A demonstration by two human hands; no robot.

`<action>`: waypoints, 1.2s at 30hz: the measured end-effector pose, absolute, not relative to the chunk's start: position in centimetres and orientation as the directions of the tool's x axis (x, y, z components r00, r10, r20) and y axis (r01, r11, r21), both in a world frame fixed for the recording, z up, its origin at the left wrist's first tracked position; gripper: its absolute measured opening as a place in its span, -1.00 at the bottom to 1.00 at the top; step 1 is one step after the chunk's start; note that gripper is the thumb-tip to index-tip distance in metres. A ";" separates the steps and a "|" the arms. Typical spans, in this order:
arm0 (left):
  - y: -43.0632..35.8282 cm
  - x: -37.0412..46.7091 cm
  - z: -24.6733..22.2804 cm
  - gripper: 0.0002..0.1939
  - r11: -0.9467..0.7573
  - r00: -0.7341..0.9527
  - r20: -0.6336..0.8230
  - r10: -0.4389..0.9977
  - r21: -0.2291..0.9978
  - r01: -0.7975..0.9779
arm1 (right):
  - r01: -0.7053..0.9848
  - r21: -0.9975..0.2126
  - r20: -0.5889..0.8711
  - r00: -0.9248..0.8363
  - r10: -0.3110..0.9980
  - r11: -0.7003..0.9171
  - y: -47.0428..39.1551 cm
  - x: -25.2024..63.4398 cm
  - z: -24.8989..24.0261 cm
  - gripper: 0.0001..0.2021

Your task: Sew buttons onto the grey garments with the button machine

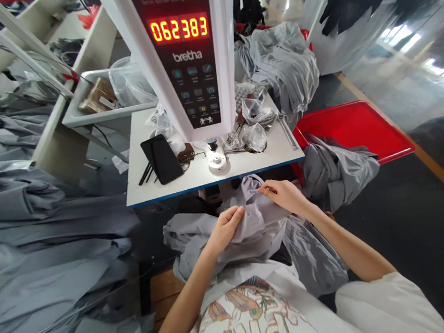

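A grey garment (252, 218) lies bunched across my lap, below the front edge of the machine table. My left hand (229, 226) pinches its cloth between thumb and fingers. A little higher and to the right, my right hand (282, 195) grips another part of the same fabric, fingertips pressed together. Just beyond both hands stands the button sewing machine (186, 60), its red display reading 062383. The machine's small white base plate (217, 161) carries a round metal die, with no cloth on it.
A black phone (162, 158) lies on the white table (145, 187), left of the machine. Clear plastic bags (256, 137) of small parts sit at right. Grey garments (39, 268) are piled at left; others hang over a red tray (363, 126) at right.
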State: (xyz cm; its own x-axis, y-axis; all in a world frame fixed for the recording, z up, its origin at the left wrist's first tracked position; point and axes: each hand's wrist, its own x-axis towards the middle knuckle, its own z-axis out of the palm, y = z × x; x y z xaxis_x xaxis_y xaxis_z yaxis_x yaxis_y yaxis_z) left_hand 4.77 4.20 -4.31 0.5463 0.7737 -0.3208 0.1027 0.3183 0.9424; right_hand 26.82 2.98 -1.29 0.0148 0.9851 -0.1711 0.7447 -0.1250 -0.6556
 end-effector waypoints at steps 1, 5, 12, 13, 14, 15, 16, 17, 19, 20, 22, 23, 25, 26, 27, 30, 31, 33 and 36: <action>4.1 4.8 -4.9 -0.47 0.387 0.545 -0.369 0.753 0.918 0.087 | 0.813 -0.569 -0.165 0.034 0.986 -0.123 3.6 27.3 -1.6 -0.71; 2.2 5.4 -7.5 -0.34 0.542 0.531 -0.496 0.687 0.836 0.078 | 0.880 -0.470 0.090 0.127 0.988 -0.071 8.0 30.1 -1.8 -0.80; -0.3 5.2 -8.9 -0.32 0.459 0.483 -0.429 0.763 0.886 0.062 | 0.940 -0.342 0.431 0.148 0.890 0.009 21.4 35.4 1.0 -0.69; -0.3 5.0 -8.7 -0.33 0.428 0.487 -0.408 0.772 0.900 0.076 | 0.954 -0.300 0.369 0.097 0.924 0.020 23.1 35.6 1.3 -0.68; -0.3 4.7 -8.5 -0.34 0.391 0.492 -0.385 0.780 0.915 0.096 | 0.967 -0.255 0.276 0.047 0.960 0.026 24.7 35.7 1.6 -0.68; -0.3 4.3 -8.4 -0.36 0.355 0.500 -0.364 0.786 0.927 0.118 | 0.977 -0.211 0.167 0.010 0.986 0.026 26.1 35.6 1.8 -0.70; -0.3 4.0 -8.3 -0.37 0.323 0.507 -0.349 0.788 0.936 0.141 | 0.985 -0.172 0.060 -0.005 0.998 0.015 27.3 35.5 1.9 -0.74; -0.4 3.7 -8.2 -0.39 0.298 0.509 -0.337 0.792 0.941 0.160 | 0.990 -0.138 -0.032 -0.001 0.999 -0.003 28.3 35.3 1.9 -0.78; -0.4 3.2 -8.3 -0.41 0.274 0.487 -0.330 0.808 0.944 0.185 | 0.994 -0.099 -0.136 0.034 0.990 -0.047 29.6 35.1 1.7 -0.84; -0.5 3.1 -8.4 -0.42 0.271 0.471 -0.331 0.818 0.943 0.193 | 0.994 -0.093 -0.153 0.051 0.987 -0.066 29.9 35.1 1.6 -0.83; -0.6 2.9 -8.6 -0.41 0.275 0.449 -0.337 0.827 0.940 0.200 | 0.992 -0.087 -0.181 0.076 0.981 -0.093 30.4 35.2 1.2 -0.82; -0.6 2.9 -8.7 -0.41 0.275 0.450 -0.339 0.826 0.940 0.202 | 0.991 -0.090 -0.189 0.083 0.978 -0.102 30.5 35.3 1.0 -0.84; -0.5 3.0 -8.7 -0.41 0.270 0.469 -0.338 0.816 0.940 0.209 | 0.987 -0.107 -0.190 0.098 0.977 -0.120 30.5 35.5 0.7 -0.86; -0.5 3.0 -8.6 -0.42 0.266 0.479 -0.338 0.810 0.940 0.213 | 0.984 -0.118 -0.183 0.108 0.977 -0.131 30.5 35.7 0.6 -0.88; -0.4 3.1 -8.5 -0.42 0.263 0.488 -0.338 0.805 0.940 0.217 | 0.981 -0.130 -0.174 0.119 0.978 -0.142 30.4 35.8 0.6 -0.90; -0.1 3.3 -7.9 -0.41 0.257 0.497 -0.336 0.800 0.941 0.221 | 0.969 -0.186 -0.137 0.139 0.981 -0.164 30.2 36.0 0.5 -0.92; 0.1 3.3 -7.8 -0.41 0.257 0.495 -0.333 0.803 0.942 0.218 | 0.964 -0.210 -0.120 0.140 0.983 -0.163 30.1 36.0 0.5 -0.89; 0.3 3.3 -7.6 -0.41 0.256 0.491 -0.330 0.807 0.943 0.212 | 0.953 -0.262 -0.074 0.139 0.988 -0.154 29.8 36.0 0.6 -0.83; 0.4 3.2 -7.7 -0.40 0.261 0.487 -0.336 0.806 0.941 0.216 | 0.933 -0.339 0.032 0.143 0.989 -0.124 29.1 35.7 1.1 -0.74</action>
